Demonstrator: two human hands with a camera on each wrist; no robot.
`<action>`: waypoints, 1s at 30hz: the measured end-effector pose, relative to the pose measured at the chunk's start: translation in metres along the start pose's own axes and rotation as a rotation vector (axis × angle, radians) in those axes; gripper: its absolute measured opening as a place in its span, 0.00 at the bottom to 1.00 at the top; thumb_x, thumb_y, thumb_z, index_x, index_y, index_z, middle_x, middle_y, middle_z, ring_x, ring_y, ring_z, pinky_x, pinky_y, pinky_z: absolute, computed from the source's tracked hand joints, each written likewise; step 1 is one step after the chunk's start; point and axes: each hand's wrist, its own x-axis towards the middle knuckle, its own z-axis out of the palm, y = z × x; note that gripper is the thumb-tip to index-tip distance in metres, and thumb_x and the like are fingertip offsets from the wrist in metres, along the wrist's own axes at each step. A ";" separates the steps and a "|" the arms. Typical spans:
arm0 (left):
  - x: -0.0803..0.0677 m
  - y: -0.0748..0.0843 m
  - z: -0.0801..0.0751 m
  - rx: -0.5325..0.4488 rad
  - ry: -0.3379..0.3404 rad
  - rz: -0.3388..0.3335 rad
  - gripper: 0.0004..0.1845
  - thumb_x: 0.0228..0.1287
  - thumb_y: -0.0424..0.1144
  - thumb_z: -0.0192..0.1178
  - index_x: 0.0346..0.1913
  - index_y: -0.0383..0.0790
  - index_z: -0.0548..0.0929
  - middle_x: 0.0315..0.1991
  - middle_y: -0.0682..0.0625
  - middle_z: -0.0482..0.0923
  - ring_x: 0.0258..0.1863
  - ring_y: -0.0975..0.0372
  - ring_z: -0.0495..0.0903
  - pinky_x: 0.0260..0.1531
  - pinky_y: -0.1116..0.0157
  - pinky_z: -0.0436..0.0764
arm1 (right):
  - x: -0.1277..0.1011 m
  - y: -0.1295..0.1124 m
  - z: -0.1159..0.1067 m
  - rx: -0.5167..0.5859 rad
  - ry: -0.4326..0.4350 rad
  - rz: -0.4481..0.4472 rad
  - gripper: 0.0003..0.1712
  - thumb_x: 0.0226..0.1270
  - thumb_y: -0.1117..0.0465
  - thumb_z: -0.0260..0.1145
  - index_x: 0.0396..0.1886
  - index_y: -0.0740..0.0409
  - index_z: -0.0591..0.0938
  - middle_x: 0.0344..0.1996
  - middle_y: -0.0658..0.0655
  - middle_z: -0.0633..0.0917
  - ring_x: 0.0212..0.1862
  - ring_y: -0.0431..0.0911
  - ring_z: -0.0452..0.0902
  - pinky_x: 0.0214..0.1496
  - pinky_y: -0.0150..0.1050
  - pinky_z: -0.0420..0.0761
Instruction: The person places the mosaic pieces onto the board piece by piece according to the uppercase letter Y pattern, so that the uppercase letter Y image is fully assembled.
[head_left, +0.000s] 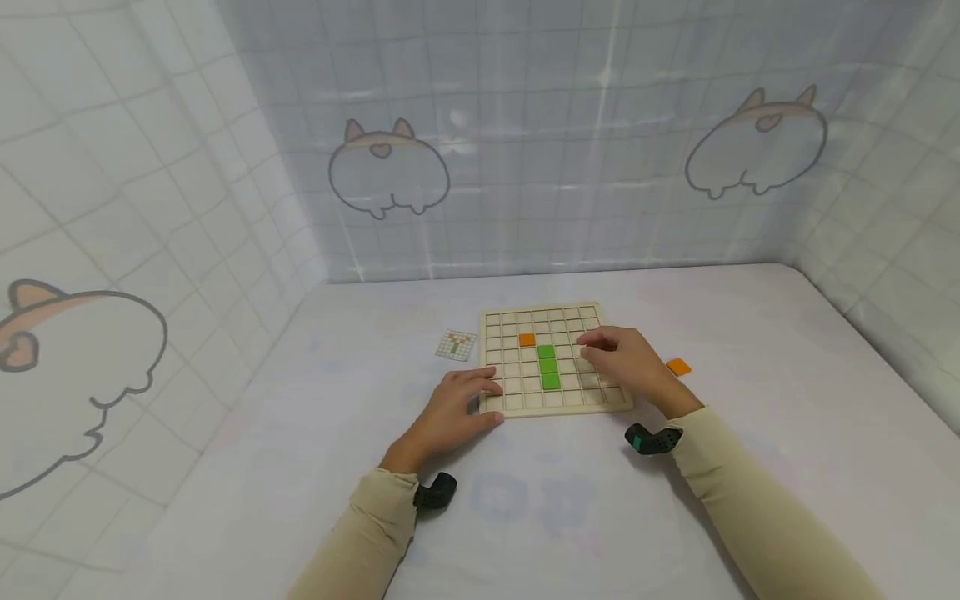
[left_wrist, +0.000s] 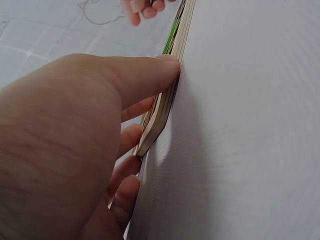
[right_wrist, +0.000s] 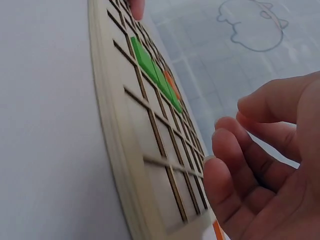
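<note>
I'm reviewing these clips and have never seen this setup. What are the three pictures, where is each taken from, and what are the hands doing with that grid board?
No machine here: a person wears a head camera and one on each wrist. The head view shows a wooden grid board on a white table, with three green tiles and an orange tile set in it. A loose orange tile and a small pattern card lie beside it. The left hand presses the board's near left corner; its wrist view shows this edge-on. The right hand hovers over the board's right side, fingers loosely curled, apparently holding nothing.
</note>
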 end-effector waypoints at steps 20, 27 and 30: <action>0.004 0.000 0.002 0.010 -0.009 0.006 0.18 0.63 0.47 0.69 0.54 0.47 0.84 0.72 0.50 0.68 0.69 0.48 0.63 0.65 0.48 0.63 | -0.033 0.027 -0.049 -0.066 0.000 0.011 0.22 0.73 0.51 0.64 0.59 0.58 0.82 0.50 0.57 0.85 0.48 0.50 0.80 0.46 0.39 0.79; 0.004 0.003 0.000 0.015 -0.009 -0.005 0.18 0.64 0.46 0.68 0.54 0.47 0.84 0.72 0.50 0.68 0.69 0.48 0.63 0.65 0.48 0.63 | -0.036 0.038 -0.072 -0.008 -0.007 0.088 0.27 0.73 0.45 0.64 0.64 0.55 0.78 0.51 0.58 0.85 0.45 0.52 0.79 0.43 0.40 0.81; 0.004 0.003 -0.001 0.018 -0.013 -0.010 0.18 0.64 0.47 0.69 0.54 0.47 0.84 0.72 0.50 0.68 0.70 0.48 0.63 0.66 0.48 0.63 | -0.037 0.041 -0.080 0.022 0.016 0.106 0.28 0.74 0.45 0.62 0.66 0.56 0.77 0.51 0.61 0.84 0.44 0.53 0.78 0.45 0.39 0.80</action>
